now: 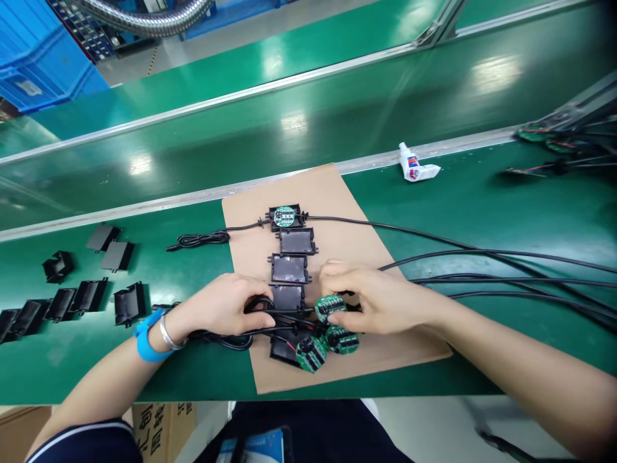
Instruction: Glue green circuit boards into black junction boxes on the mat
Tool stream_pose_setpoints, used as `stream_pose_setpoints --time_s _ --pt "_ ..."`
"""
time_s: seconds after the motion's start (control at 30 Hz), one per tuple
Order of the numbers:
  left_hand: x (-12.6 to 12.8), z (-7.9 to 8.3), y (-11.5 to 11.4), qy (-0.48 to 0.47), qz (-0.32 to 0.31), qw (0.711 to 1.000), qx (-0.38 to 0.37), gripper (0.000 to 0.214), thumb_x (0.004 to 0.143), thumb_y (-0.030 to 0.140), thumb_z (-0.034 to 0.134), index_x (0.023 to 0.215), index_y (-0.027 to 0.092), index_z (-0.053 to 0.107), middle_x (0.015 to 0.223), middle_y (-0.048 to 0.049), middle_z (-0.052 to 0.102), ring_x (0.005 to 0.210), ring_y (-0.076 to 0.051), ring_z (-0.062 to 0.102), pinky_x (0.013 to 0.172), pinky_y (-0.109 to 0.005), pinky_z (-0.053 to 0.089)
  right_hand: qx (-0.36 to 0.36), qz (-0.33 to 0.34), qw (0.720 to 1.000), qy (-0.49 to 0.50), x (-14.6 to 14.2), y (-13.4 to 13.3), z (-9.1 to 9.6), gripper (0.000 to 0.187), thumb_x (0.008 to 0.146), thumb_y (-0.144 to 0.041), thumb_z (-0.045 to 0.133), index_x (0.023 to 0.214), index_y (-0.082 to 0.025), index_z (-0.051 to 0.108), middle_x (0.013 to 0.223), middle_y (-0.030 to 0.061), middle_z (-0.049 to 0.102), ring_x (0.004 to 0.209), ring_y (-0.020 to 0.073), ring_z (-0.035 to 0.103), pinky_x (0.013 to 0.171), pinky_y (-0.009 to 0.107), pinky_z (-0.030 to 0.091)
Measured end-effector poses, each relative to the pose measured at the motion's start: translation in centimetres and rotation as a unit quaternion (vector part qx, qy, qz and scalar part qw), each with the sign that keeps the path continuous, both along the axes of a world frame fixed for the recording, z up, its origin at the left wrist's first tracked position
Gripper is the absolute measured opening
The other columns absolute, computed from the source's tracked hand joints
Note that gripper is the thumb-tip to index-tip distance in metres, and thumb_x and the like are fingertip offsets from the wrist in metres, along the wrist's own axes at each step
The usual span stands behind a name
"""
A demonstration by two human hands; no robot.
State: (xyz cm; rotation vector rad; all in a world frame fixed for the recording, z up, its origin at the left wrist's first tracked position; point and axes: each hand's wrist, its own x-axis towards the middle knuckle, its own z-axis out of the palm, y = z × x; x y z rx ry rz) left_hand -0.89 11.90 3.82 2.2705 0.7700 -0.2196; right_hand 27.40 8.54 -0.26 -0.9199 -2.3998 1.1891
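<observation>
My left hand (226,307) rests on a brown cardboard sheet (385,347), fingers closed around a black cable (216,337). My right hand (376,297) pinches a round green circuit board (329,305) beside it. Two more round green boards (343,339) lie just below, wired to the cable. A column of black plastic housings (289,269) runs up the cardboard between my hands. The farthest housing holds a green board (284,216). A blue band sits on my left wrist.
Several black housings and lids (81,297) lie at the left on the green bench. Long black cables (506,270) trail off to the right. A white glue bottle (415,166) lies near the conveyor rail. More wired boards (554,138) sit far right. A coiled cable (200,240) lies left of the cardboard.
</observation>
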Motion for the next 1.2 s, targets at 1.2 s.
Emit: stream_pose_setpoints --time_s 1.2 --pt "-0.9 -2.8 3.3 0.248 0.117 0.86 0.43 0.034 0.091 0.007 0.041 0.111 0.015 0.068 0.092 -0.012 0.066 0.088 -0.03 0.061 0.07 -0.04 0.04 0.285 -0.194 0.927 -0.148 0.9 5.6 -5.0 0.036 0.1 -0.036 0.044 0.111 -0.015 0.071 0.095 0.0123 0.071 0.092 0.0254 0.063 0.086 0.039 0.052"
